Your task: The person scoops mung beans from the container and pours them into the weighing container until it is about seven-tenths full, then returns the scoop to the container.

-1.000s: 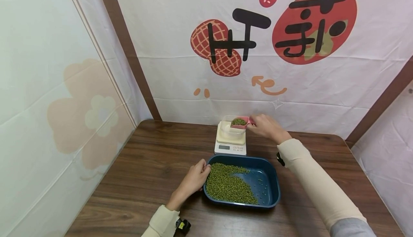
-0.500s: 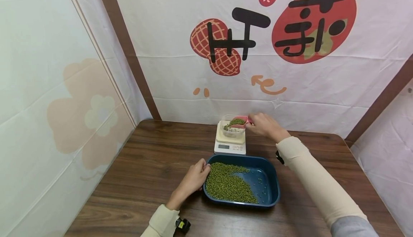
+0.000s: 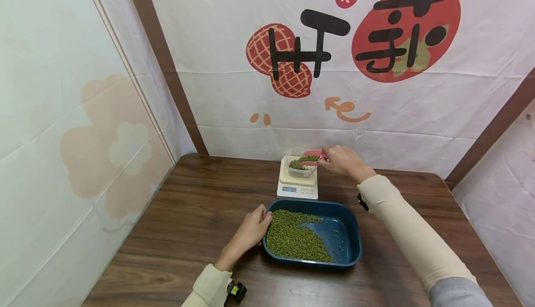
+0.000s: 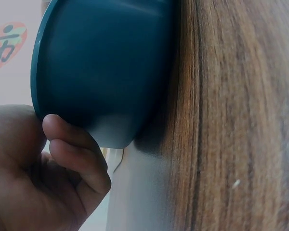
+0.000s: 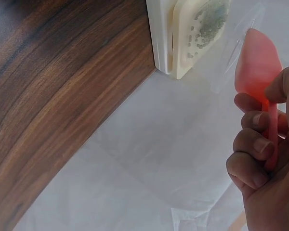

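Note:
My right hand (image 3: 343, 160) grips the handle of a pink scoop (image 5: 257, 62), fingers curled round it in the right wrist view. The scoop is tilted over a clear plastic container (image 3: 297, 173), and green mung beans (image 3: 297, 164) lie in the container and at the scoop's mouth. Under the container is a white kitchen scale (image 3: 310, 192) with a cream platform. A dark blue tray (image 3: 351, 223) holds a spread of mung beans (image 3: 292, 239), heaped toward its left. My left hand (image 3: 252, 227) pinches that tray's left rim between thumb and curled fingers.
The wooden table (image 3: 192, 209) reaches back to a white printed curtain (image 3: 234, 140) close behind the scale. Another pale curtain (image 3: 83, 195) hangs along the left side. The tray stands directly in front of the scale.
Mung beans have slid from the scoop into the container, which held none visible a second ago. The scoop has tipped; the scale's display has lit bluish. My left hand and the tray stay put.

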Demonstrator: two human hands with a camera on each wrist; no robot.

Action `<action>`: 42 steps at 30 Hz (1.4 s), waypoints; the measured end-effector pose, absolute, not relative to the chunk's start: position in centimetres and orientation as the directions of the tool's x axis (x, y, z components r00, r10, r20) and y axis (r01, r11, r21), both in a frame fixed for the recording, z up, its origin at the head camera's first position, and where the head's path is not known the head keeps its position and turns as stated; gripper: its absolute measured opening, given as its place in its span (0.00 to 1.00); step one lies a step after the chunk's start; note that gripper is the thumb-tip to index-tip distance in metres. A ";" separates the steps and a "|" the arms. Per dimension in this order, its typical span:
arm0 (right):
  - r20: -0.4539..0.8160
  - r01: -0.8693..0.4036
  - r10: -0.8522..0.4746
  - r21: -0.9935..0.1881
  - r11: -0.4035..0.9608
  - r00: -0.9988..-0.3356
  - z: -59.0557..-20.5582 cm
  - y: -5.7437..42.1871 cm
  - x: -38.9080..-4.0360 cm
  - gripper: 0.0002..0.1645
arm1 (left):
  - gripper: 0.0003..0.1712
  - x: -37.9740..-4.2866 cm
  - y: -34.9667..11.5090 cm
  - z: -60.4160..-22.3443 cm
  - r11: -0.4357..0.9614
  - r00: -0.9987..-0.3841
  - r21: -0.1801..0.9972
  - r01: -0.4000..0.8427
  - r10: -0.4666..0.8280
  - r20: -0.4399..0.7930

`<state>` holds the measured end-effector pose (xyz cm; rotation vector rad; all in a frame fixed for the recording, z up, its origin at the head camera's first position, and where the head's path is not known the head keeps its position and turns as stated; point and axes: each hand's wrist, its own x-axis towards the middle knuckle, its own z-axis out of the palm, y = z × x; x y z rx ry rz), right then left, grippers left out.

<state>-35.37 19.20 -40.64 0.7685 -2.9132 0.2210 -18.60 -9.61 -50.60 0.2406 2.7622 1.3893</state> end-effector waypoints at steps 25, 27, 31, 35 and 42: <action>0.155 -0.529 -0.523 0.002 0.848 -0.838 -39.9 19.3 -35.4 0.11 | 0.16 -18.5 -9.7 -50.6 0.582 -0.986 0.806 0.107 0.164 0.013; 0.157 -0.535 -0.529 0.010 0.845 -0.834 -39.8 19.3 -35.3 0.11 | 0.16 -18.5 -9.7 -50.5 0.582 -0.987 0.807 0.103 0.162 0.009; 0.158 -0.545 -0.541 0.022 0.838 -0.826 -39.5 19.2 -35.1 0.12 | 0.16 -18.5 -9.7 -50.5 0.581 -0.986 0.807 0.108 0.166 0.012; 0.159 -0.551 -0.549 0.037 0.834 -0.821 -39.4 19.1 -35.1 0.12 | 0.16 -18.5 -9.7 -50.5 0.584 -0.986 0.804 0.111 0.166 0.015; 0.168 -0.562 -0.564 0.062 0.825 -0.809 -39.5 19.3 -35.3 0.12 | 0.16 -18.6 -9.7 -50.5 0.586 -0.986 0.803 0.110 0.169 0.012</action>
